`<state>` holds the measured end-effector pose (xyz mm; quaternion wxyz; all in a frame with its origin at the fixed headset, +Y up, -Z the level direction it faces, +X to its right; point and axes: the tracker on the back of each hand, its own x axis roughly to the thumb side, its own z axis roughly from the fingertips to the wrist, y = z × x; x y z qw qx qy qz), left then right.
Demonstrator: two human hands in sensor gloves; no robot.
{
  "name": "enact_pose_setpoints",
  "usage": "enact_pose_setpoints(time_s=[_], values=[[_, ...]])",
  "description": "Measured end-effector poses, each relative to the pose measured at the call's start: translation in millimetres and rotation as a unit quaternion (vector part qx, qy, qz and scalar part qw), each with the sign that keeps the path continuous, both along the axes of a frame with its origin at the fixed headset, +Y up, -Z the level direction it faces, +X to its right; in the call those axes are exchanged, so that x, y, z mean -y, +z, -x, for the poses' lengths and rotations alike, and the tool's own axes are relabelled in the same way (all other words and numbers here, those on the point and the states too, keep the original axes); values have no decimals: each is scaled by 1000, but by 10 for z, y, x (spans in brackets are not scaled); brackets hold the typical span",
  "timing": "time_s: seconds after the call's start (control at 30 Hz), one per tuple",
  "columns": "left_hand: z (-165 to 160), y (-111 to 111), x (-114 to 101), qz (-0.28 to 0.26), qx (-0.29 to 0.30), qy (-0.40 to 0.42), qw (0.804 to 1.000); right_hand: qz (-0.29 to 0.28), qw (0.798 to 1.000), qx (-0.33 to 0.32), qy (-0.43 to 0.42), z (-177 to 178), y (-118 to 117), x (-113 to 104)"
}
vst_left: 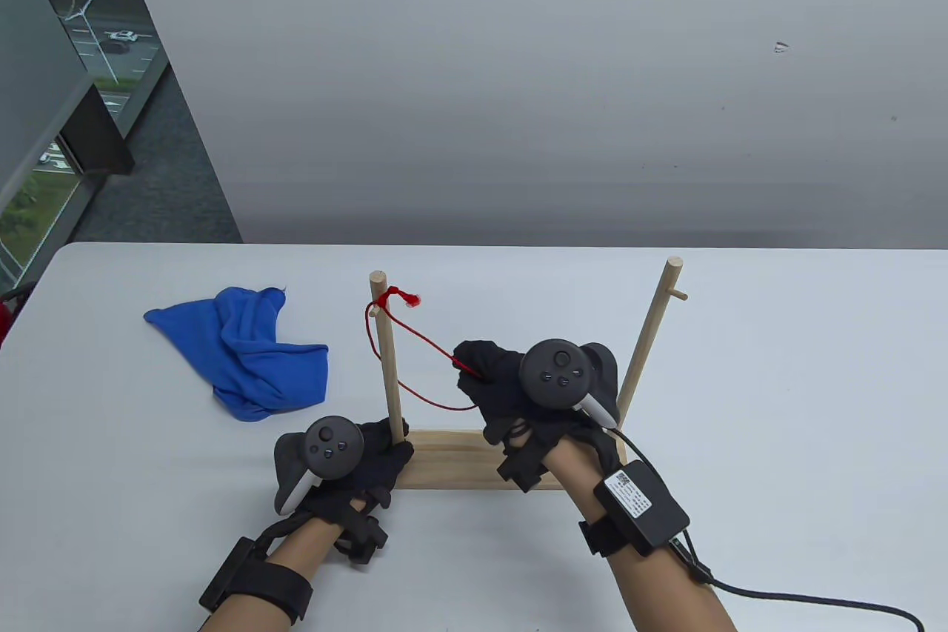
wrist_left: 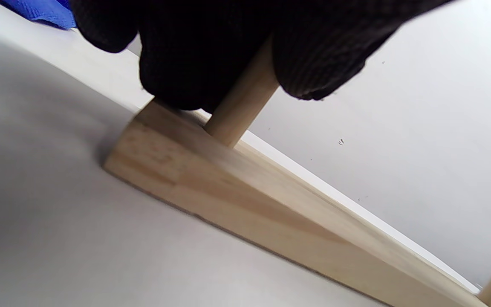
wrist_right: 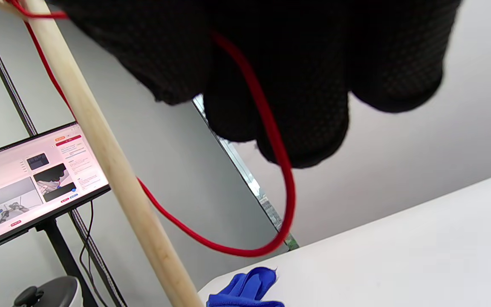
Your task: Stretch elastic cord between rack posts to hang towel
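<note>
A wooden rack with a base (vst_left: 459, 458) and two posts stands on the white table. A red elastic cord (vst_left: 415, 347) is tied near the top of the left post (vst_left: 386, 358) and hangs in a slack loop. My right hand (vst_left: 489, 376) grips the cord between the posts; the cord also shows in the right wrist view (wrist_right: 271, 140), running through the fingers. My left hand (vst_left: 385, 450) holds the foot of the left post, its fingers (wrist_left: 203, 55) around the post (wrist_left: 241, 106) at the base (wrist_left: 271, 204). The right post (vst_left: 652, 336) is bare. A crumpled blue towel (vst_left: 252, 358) lies to the left.
The right post has a small peg (vst_left: 678, 293) near its top. A black cable (vst_left: 778, 591) runs from my right wrist to the lower right. A monitor on a stand (wrist_right: 28, 183) shows in the right wrist view beyond the table.
</note>
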<state>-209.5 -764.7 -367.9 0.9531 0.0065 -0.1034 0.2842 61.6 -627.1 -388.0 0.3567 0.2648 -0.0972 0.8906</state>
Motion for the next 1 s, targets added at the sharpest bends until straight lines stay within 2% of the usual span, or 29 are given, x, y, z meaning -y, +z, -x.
enact_pose_setpoints(time_s=[0.53, 0.8, 1.0], values=[[0, -1, 0, 2, 0, -2, 1000, -81, 988, 90, 91, -642, 464, -566], [2, -2, 1, 3, -1, -4, 1000, -156, 965, 144, 153, -850, 650, -907], [2, -2, 1, 3, -2, -5, 1000, -206, 948, 160, 183, -937, 724, -1122]])
